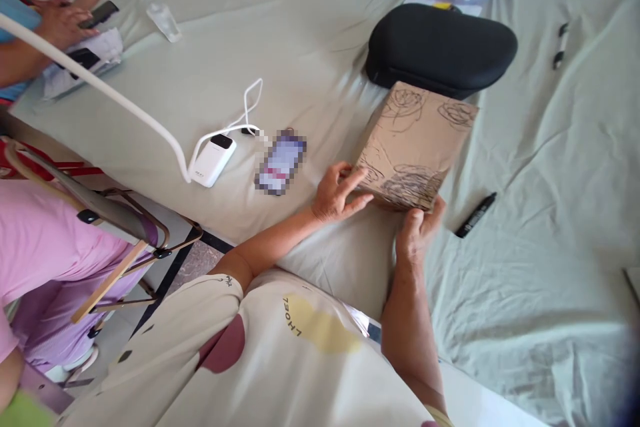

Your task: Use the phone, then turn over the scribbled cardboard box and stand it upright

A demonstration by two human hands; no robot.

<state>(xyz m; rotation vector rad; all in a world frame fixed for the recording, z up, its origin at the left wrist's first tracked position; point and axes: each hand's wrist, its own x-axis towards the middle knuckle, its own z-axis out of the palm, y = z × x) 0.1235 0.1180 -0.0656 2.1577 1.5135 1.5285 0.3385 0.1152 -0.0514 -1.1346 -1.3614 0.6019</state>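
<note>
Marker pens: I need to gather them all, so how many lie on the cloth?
2: a black marker lies just right of the right hand; another marker lies far right of the black case. More may be hidden.

You are looking down on a table draped in a pale green cloth [300,33], rumpled and evenly lit. Left of the cloth stands a chair with a wooden frame [107,213]. Below that chair, dark tiled floor [193,260] shows beside the cloth's edge.
</note>
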